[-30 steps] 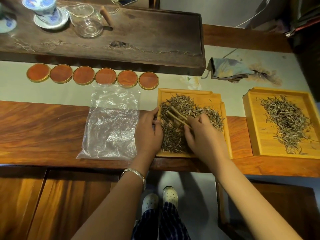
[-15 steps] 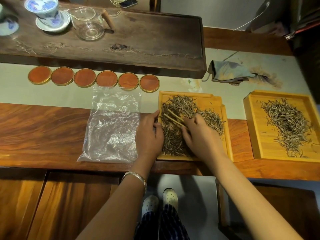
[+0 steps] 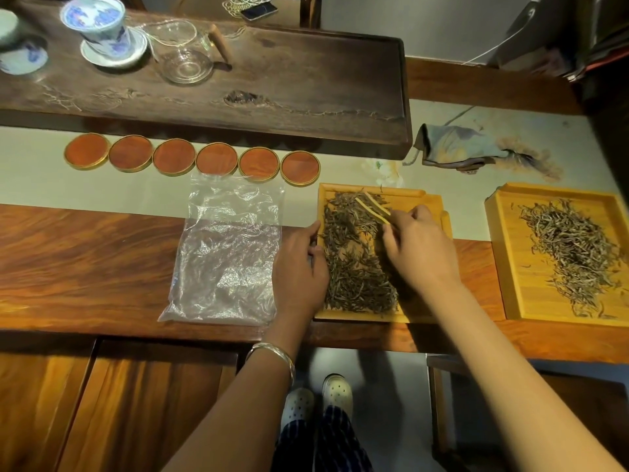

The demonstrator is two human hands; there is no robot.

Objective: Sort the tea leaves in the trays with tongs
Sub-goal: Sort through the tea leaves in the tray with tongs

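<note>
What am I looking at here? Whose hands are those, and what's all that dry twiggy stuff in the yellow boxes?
The camera sits on a person's head, looking down, so you see their own arms and shoes. The twiggy stuff is tea leaves, lying in a wooden tray; a second tray of leaves sits further right. The right hand holds bamboo tongs over the leaves. The left hand rests at the tray's edge. Beside it lie a clear plastic bag and a row of round coasters.

right tray cut off by right edge
</note>
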